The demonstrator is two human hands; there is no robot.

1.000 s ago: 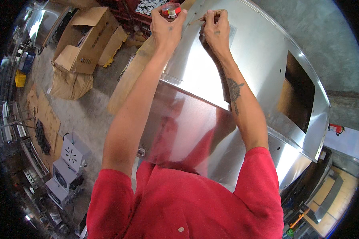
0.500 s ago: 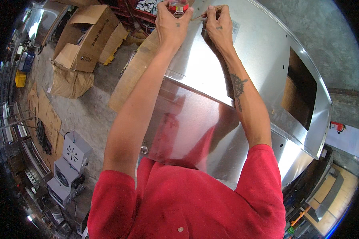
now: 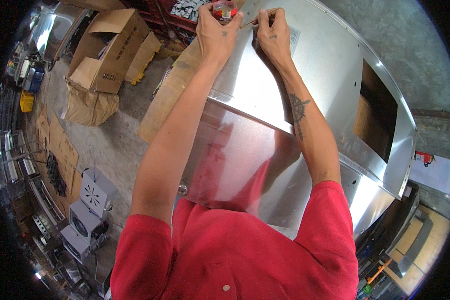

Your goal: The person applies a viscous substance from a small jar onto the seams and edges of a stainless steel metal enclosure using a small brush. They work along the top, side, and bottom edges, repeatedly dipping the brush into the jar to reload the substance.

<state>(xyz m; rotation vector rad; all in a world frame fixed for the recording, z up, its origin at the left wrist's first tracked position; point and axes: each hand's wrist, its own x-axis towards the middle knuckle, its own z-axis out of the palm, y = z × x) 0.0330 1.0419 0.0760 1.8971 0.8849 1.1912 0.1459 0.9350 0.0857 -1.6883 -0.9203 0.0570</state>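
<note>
At the top of the head view, my left hand (image 3: 217, 34) is wrapped round a small clear jar with a red label (image 3: 225, 12). Close to its right, my right hand (image 3: 274, 35) pinches a thin brownish stick (image 3: 249, 23), whose end points left toward the jar side. Whether that end touches the metal or the jar I cannot make out. Both hands are over the far left edge of a large shiny sheet-metal housing (image 3: 325, 65). My right hand casts a dark reflection on its surface.
A rectangular cutout (image 3: 377, 112) opens in the housing at the right. On the left floor stand an open cardboard box (image 3: 117, 50) and grey metal boxes (image 3: 87, 220). A flat cardboard sheet (image 3: 155, 115) lies along the housing's left side. Behind is a red crate (image 3: 185, 20) of small pale pieces.
The whole view has shifted very slightly. My hands keep hold of the jar and the stick in almost the same place.
</note>
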